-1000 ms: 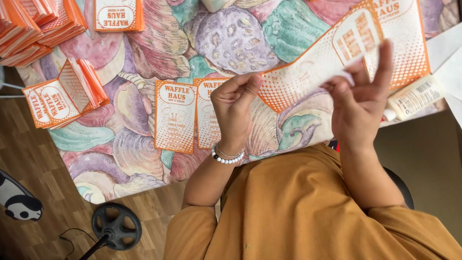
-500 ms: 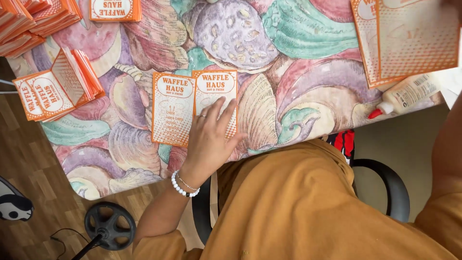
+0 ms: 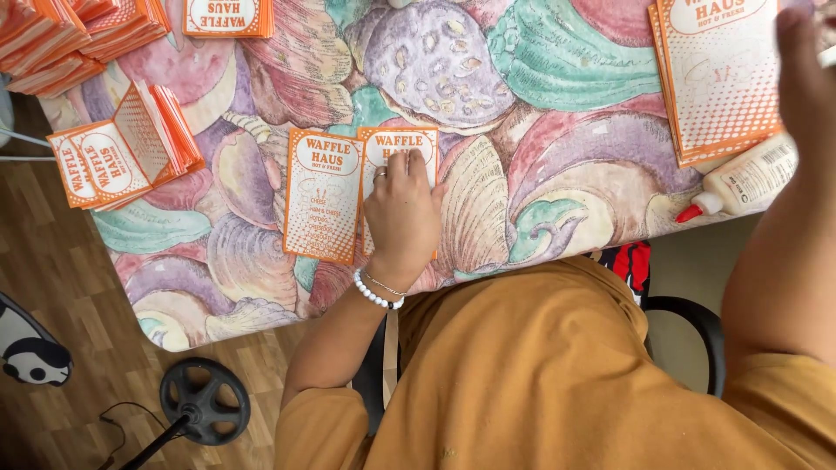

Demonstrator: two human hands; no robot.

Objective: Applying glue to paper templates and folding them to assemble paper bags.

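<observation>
Orange and white paper makes up the folded menu (image 3: 359,193), which lies opened flat near the front edge of the tabletop (image 3: 522,104). It has two tall panels side by side. Each panel has an orange border, a white oval with orange letters at the top, and tiny orange dots below that fade down the page. The left panel also shows short lines of orange writing.

The left hand (image 3: 402,216) lies flat on the right panel, palm down, with its fingers (image 3: 407,165) stretched out straight and pressing on the paper. It is open and grips nothing. A ring sits on one finger, and a white bead bracelet (image 3: 378,291) goes around the wrist.

The right hand (image 3: 805,65) is up at the far right edge, blurry and partly cut off, so I cannot tell if it is open or closed. Just below it lies a white glue bottle (image 3: 744,181) with a red tip, on its side. Touching the bottle is a stack of flat menus (image 3: 718,74). More menus (image 3: 122,152), folded, stand piled at the left side. The tabletop cover shows big seashells in pink, purple and green.
</observation>
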